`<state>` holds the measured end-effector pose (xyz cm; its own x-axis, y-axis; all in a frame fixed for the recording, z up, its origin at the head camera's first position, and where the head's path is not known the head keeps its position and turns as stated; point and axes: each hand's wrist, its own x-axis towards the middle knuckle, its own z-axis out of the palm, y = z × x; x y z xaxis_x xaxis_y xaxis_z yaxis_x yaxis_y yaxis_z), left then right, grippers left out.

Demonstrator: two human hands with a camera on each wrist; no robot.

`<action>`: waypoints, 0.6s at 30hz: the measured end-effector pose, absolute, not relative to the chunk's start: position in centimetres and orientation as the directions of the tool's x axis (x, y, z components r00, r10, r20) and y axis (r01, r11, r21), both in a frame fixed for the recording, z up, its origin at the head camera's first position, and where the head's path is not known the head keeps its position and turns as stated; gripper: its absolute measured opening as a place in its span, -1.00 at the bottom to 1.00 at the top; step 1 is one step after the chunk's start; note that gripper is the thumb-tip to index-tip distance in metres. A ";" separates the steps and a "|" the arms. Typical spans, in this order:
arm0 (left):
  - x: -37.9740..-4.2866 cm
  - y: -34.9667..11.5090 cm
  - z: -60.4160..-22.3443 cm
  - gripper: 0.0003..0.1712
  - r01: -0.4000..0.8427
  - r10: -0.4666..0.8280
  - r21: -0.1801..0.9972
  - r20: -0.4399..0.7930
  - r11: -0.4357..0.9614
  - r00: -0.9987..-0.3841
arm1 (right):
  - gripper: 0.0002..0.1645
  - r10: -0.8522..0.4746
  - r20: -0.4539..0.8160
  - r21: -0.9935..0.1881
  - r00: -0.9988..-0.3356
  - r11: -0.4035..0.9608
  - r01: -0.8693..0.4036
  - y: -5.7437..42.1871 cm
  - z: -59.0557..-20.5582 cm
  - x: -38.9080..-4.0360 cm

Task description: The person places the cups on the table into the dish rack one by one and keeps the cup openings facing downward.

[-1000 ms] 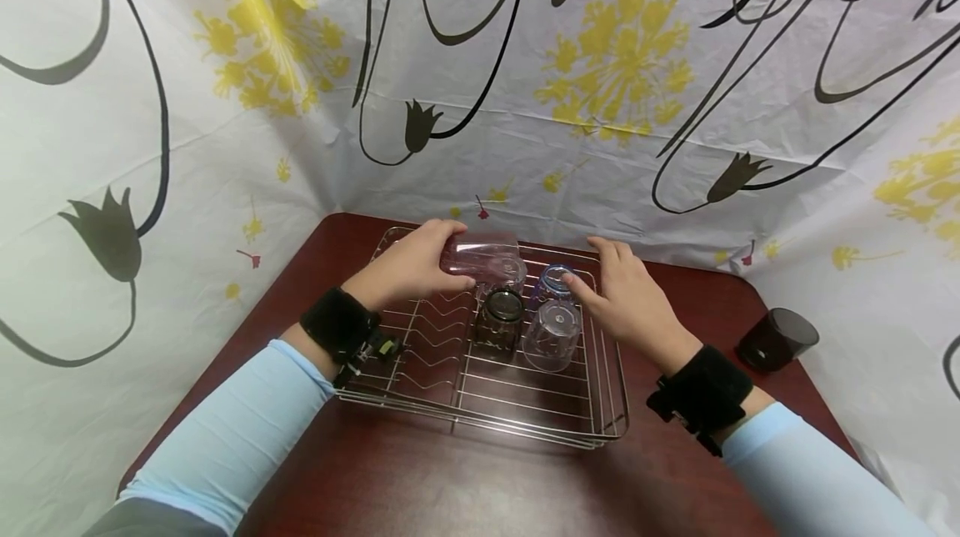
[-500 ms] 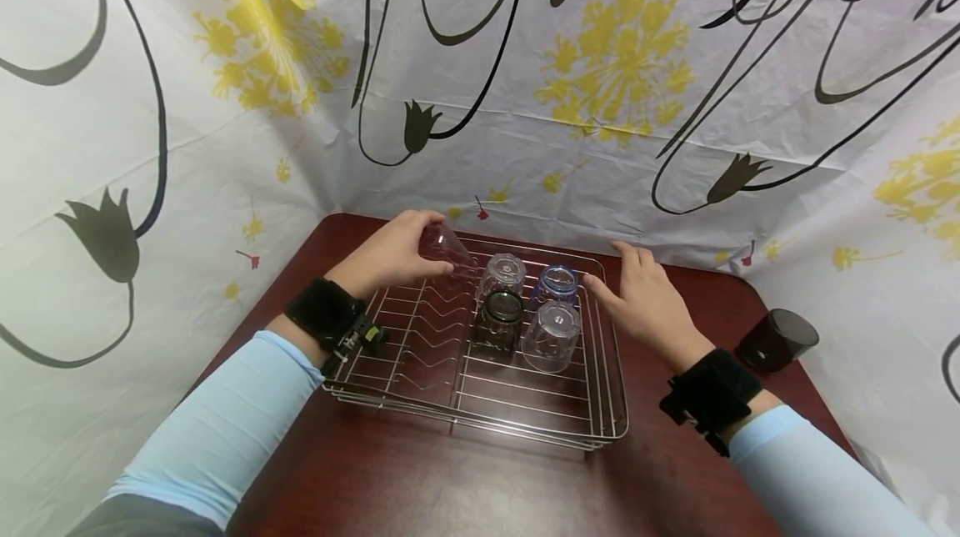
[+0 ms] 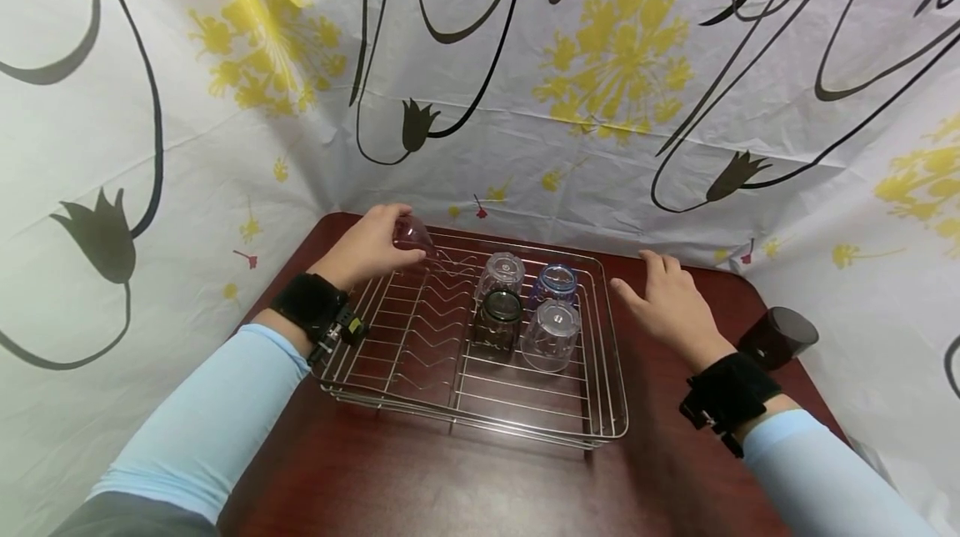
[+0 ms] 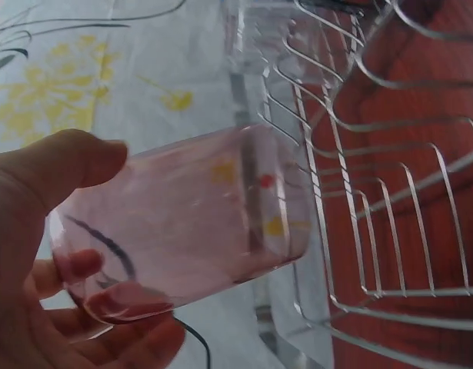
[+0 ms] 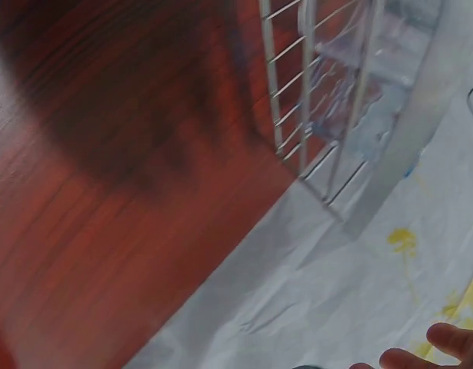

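My left hand (image 3: pixel 367 249) grips a pink see-through glass (image 3: pixel 414 237) over the rack's back left corner. In the left wrist view the thumb and curled fingers hold this pink glass (image 4: pixel 182 223) by one end, and its other end points towards the rack wires. Right of the wire dish rack (image 3: pixel 453 418), my right hand (image 3: pixel 671 308) hovers with its fingers apart and nothing in them. Upside down on the rack's right half stand a clear glass (image 3: pixel 501 273), a blue-rimmed glass (image 3: pixel 557 283), a dark green glass (image 3: pixel 500 320) and another clear glass (image 3: pixel 553 333).
A dark tumbler (image 3: pixel 778 337) is on the red-brown table (image 3: pixel 420 487), to the right near the edge. Wavy wire dividers (image 3: pixel 433 337) run along the rack's left part. A flower-patterned white sheet (image 3: pixel 480 145) surrounds the table at the back and sides.
My left hand has carried the pink glass leftwards, from beside the standing glasses to the rack's back left corner. My right hand has drawn away to the right of the rack.
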<state>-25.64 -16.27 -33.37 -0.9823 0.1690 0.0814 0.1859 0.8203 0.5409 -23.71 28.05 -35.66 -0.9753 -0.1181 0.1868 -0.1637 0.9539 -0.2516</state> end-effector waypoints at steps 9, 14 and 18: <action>-26.7 -16.8 -34.6 -0.08 0.178 0.155 0.540 0.088 0.823 -0.984 | 0.02 -0.109 0.179 -0.198 -0.978 0.970 -0.144 30.2 -37.2 -23.8; -27.1 -17.0 -35.0 -0.09 0.178 0.168 0.512 0.066 0.841 -0.984 | -0.01 -0.113 0.199 -0.168 -0.973 0.975 -0.147 30.9 -37.6 -23.8; -27.5 -17.2 -35.3 -0.07 0.173 0.174 0.497 0.046 0.850 -0.984 | -0.01 -0.110 0.195 -0.165 -0.975 0.976 -0.143 31.1 -38.1 -23.8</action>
